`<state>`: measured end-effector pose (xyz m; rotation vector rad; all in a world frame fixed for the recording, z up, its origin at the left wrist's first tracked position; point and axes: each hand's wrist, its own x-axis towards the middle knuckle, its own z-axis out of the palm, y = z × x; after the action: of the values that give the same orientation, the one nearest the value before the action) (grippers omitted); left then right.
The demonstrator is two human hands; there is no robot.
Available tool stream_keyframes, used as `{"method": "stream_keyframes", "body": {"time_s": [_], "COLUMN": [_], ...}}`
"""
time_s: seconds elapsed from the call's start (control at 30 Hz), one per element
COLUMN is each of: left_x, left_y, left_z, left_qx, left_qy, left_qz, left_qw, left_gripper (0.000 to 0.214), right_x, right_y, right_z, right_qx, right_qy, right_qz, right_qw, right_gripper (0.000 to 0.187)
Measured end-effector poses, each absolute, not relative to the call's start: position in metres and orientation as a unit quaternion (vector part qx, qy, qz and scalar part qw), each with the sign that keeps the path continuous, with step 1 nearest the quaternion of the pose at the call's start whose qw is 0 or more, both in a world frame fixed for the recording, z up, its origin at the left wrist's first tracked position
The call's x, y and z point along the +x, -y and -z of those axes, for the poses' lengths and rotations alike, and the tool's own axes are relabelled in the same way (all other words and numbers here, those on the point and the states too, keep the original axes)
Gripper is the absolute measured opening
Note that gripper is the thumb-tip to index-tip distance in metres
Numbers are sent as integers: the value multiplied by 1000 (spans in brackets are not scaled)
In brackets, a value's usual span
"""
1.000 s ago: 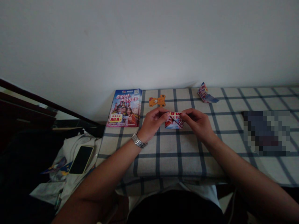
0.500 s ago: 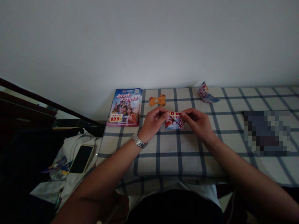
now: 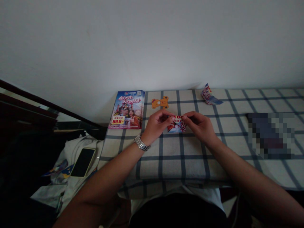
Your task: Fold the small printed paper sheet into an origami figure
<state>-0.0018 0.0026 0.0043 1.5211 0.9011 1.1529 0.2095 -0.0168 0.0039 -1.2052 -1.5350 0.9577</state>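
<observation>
The only view comes from a camera worn on the person's head, looking forward and down. It faces a white wall (image 3: 152,44) across a checked-cloth table (image 3: 180,164), near enough that the left hand (image 3: 156,126) and right hand (image 3: 200,127) sit just below mid-frame, with the person's torso (image 3: 178,212) along the bottom edge.

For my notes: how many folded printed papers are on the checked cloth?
2. One folded paper is held between the left hand and right hand; the second paper lies by the wall, farther right. The blurred patch may hide more.
</observation>
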Motion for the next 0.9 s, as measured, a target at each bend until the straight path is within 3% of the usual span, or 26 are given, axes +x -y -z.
{"method": "stream_keyframes", "body": {"time_s": [0.9], "left_x": [-2], "left_y": [-2], "left_z": [0], "left_qx": [626], "left_qy": [-376], "left_qz": [-475], "left_qw": [491], "left_gripper": [25], "right_x": [208], "right_y": [16], "right_z": [-3], "right_qx": [-486], "right_qy": [627], "right_qz": [-417], "right_qw": [443], "right_gripper": [25]}}
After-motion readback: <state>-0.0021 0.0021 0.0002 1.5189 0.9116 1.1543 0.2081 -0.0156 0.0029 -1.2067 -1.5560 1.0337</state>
